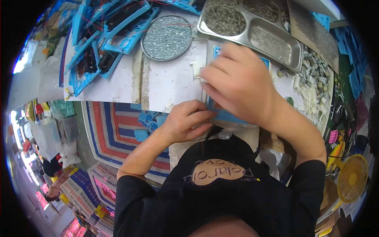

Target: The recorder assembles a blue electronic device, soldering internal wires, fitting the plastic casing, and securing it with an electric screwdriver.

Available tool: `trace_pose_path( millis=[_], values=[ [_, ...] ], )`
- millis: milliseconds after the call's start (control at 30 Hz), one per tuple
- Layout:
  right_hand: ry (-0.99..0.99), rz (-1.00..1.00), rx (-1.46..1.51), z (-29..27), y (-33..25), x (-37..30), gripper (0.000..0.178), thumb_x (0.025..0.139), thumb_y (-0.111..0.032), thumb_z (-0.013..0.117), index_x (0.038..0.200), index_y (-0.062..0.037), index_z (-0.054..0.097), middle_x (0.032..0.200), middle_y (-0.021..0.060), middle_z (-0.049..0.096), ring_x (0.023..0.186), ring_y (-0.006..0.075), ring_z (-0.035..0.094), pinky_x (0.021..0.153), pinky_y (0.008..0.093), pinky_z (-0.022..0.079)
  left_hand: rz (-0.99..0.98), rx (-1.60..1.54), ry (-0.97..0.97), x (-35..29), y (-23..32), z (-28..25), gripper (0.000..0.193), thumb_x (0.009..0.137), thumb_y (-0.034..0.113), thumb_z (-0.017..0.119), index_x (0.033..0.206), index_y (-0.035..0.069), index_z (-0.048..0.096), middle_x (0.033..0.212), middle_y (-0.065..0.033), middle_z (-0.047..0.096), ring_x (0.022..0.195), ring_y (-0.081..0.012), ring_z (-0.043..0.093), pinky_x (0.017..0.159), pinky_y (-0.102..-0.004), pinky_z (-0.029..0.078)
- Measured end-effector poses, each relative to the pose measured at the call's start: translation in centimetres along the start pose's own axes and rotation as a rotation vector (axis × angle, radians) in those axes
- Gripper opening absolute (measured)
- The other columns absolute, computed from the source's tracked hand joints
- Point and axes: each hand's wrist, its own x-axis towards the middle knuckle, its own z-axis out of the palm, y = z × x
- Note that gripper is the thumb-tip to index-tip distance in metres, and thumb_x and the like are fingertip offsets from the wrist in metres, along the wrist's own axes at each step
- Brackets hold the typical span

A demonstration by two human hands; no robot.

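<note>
A blue plastic casing (231,116) lies at the table's near edge, right in front of me, mostly covered by my right hand. My left hand (187,120) is closed at its near left corner, with the fingertips pressed against the casing. Above the casing hovers my right hand (241,83), its fingers curled together and smeared a little by motion. What the right fingers pinch, if anything, I cannot make out. A small white plastic piece (196,70) is just left of the right hand's fingertips.
Behind the hands are a round dish of silvery small parts (166,37) and a metal tray (294,59) of small metal pieces. Blue casings with red wires (118,37) pile up at left. White parts (312,93) heap at right, beyond which stands a yellow fan (352,178).
</note>
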Motion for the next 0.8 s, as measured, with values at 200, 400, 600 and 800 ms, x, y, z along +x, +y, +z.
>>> trace_pose_path(
  millis=[200, 400, 600, 800],
  values=[
    [-0.584, 0.138, -0.104, 7.9, 0.4, 7.3, 0.012, 0.079, -0.010, 0.068, 0.090, -0.0050, 0.066, 0.074, 0.0096, 0.070, 0.080, 0.0292, 0.067, 0.068, 0.0436, 0.052, -0.011, 0.059, 0.100, -1.2, 0.9, -1.6, 0.032, 0.072, 0.000, 0.079, 0.103, 0.005, 0.073, 0.085, -0.0086, 0.065, 0.070, -0.0254, 0.064, 0.059, -0.0352, 0.049],
    [-0.067, 0.121, 0.083, 2.3, -0.5, 3.8, 0.018, 0.080, -0.007, 0.064, 0.098, -0.0061, 0.062, 0.085, 0.0113, 0.071, 0.083, 0.0310, 0.068, 0.069, 0.0422, 0.054, -0.001, 0.220, 0.321, 2.1, 0.1, -6.2, 0.028, 0.072, -0.009, 0.074, 0.097, 0.003, 0.072, 0.081, -0.0093, 0.068, 0.065, -0.0213, 0.063, 0.060, -0.0313, 0.050],
    [-0.054, 0.487, 0.690, -4.5, -2.3, -6.4, 0.024, 0.083, -0.010, 0.075, 0.104, -0.0069, 0.063, 0.085, 0.0093, 0.066, 0.077, 0.0263, 0.063, 0.066, 0.0349, 0.051, -0.060, 0.166, 0.158, 14.4, -2.5, -5.3, 0.010, 0.086, 0.005, 0.071, 0.097, 0.004, 0.072, 0.084, -0.0089, 0.067, 0.072, -0.0251, 0.066, 0.065, -0.0341, 0.052],
    [0.106, 0.767, 0.743, -5.9, -3.5, -15.5, 0.037, 0.077, -0.004, 0.083, 0.111, -0.0040, 0.069, 0.093, 0.0063, 0.071, 0.062, 0.0108, 0.057, 0.058, 0.0252, 0.047, 0.037, 0.598, -0.372, 25.5, -4.2, 2.4, 0.016, 0.085, 0.022, 0.070, 0.089, 0.006, 0.073, 0.091, -0.0143, 0.071, 0.086, -0.0360, 0.070, 0.076, -0.0476, 0.056]
  ],
)
